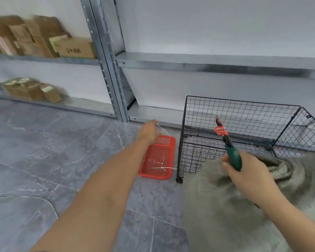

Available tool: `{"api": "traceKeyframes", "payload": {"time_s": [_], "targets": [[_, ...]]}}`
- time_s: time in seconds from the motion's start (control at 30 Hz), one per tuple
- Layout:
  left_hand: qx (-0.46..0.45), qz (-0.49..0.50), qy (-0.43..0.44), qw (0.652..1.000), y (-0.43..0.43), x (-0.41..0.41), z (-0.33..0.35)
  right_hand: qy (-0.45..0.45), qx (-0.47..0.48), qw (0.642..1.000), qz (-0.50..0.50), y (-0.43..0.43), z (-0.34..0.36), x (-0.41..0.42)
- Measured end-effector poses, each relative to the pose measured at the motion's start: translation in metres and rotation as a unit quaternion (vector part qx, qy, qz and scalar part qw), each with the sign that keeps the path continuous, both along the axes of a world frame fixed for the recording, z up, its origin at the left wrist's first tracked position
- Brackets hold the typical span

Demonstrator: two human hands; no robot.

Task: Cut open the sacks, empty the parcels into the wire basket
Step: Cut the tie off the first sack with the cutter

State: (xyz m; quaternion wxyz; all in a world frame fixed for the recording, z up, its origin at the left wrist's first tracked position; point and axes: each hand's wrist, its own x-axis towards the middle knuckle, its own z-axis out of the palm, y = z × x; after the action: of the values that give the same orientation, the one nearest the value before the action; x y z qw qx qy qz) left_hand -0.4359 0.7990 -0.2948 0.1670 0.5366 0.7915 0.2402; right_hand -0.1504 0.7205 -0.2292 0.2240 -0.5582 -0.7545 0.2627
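A grey woven sack (235, 206) lies on the floor at the lower right, its rolled mouth (276, 166) facing the black wire basket (240, 124). My right hand (247, 175) hovers over the sack and grips a green-handled cutter (233, 157) whose tip, carrying a red tag, points up toward the basket. My left hand (148, 131) reaches out over a red plastic tray (158, 157) and pinches a thin white string (162, 130). More white string lies in the tray. No parcels show inside the basket.
Metal shelving (116, 88) lines the wall behind the basket and tray. Cardboard boxes (44, 39) sit on the left shelves, upper and lower. Grey marbled floor tiles (44, 170) spread out to the left.
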Motion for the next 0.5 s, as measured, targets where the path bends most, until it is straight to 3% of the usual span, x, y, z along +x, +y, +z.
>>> {"api": "traceKeyframes", "payload": {"time_s": [0.13,0.27,0.5], "targets": [[-0.017,-0.005,-0.002,1.000,-0.007,-0.008,-0.019,0.004,-0.018,1.000,-0.012,0.005,0.000,-0.004],[-0.010,-0.005,-0.120,0.993,-0.016,0.004,-0.016,0.021,-0.039,0.999,-0.020,0.005,0.000,-0.003],[0.027,-0.195,-0.180,0.964,-0.035,0.107,0.047,0.073,-0.053,0.995,-0.045,0.005,0.016,0.023]]}}
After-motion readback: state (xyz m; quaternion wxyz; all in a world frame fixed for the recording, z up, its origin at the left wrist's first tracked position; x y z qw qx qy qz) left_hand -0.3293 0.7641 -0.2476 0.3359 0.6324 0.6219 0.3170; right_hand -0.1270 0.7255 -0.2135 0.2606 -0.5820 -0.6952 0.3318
